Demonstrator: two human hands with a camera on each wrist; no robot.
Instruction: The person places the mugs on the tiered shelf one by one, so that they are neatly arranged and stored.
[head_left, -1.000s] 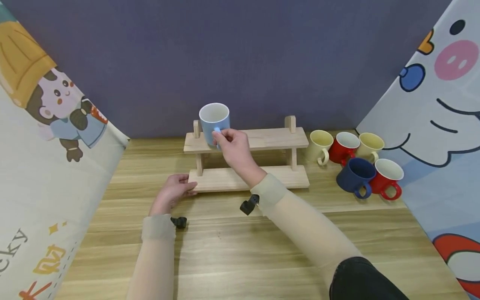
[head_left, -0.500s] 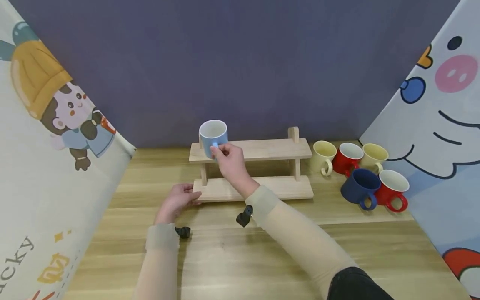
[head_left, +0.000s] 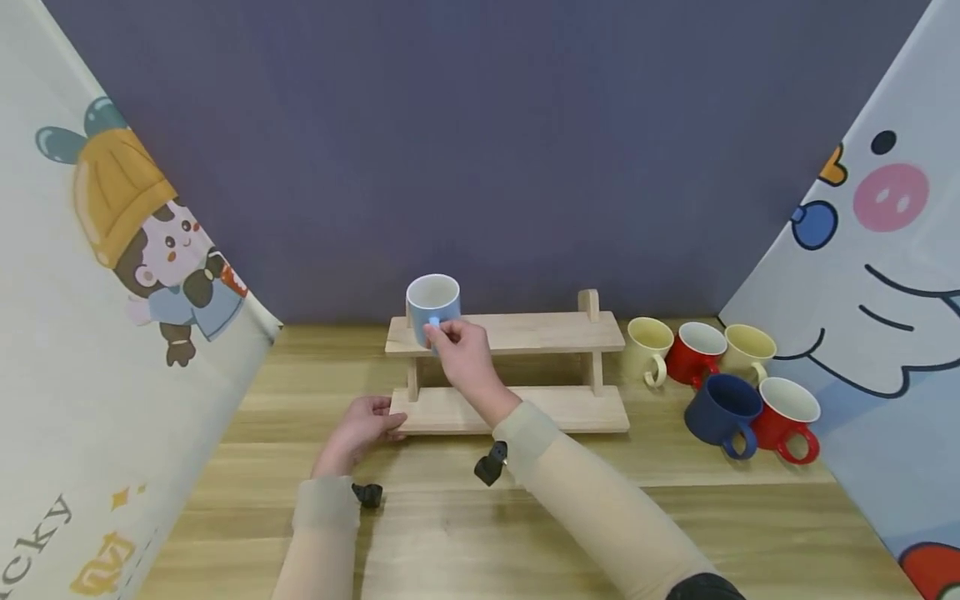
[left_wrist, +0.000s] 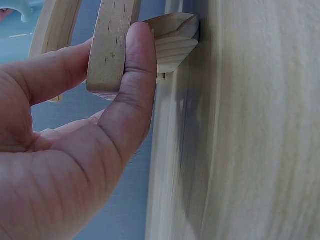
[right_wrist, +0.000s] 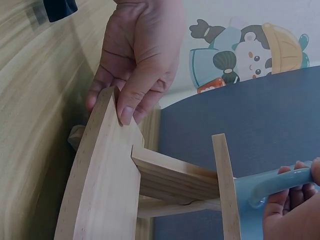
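A two-tier wooden shelf (head_left: 517,410) stands on the table near the back wall. At the left end of its upper board is a light blue mug (head_left: 422,321), white inside, its handle turned toward the front. My right hand (head_left: 468,360) pinches that handle between thumb and fingers; in the right wrist view the mug (right_wrist: 248,212) is right at the upper board. My left hand (head_left: 363,429) grips the left end of the lower board, thumb on top. Close up in the left wrist view, the thumb and fingers of the left hand (left_wrist: 95,135) hold the board's end (left_wrist: 112,55).
Right of the shelf stand several mugs: two yellow ones (head_left: 637,350) (head_left: 738,360), two red ones (head_left: 684,360) (head_left: 776,427) and a dark blue mug (head_left: 708,417). A dark wall (head_left: 495,167) rises behind, with cartoon-printed panels (head_left: 60,317) (head_left: 900,333) on both sides.
The head view has tilted up, so everything sits lower in it. The blue mug stays at the left of the upper board in my right hand; my left hand keeps its hold on the shelf.
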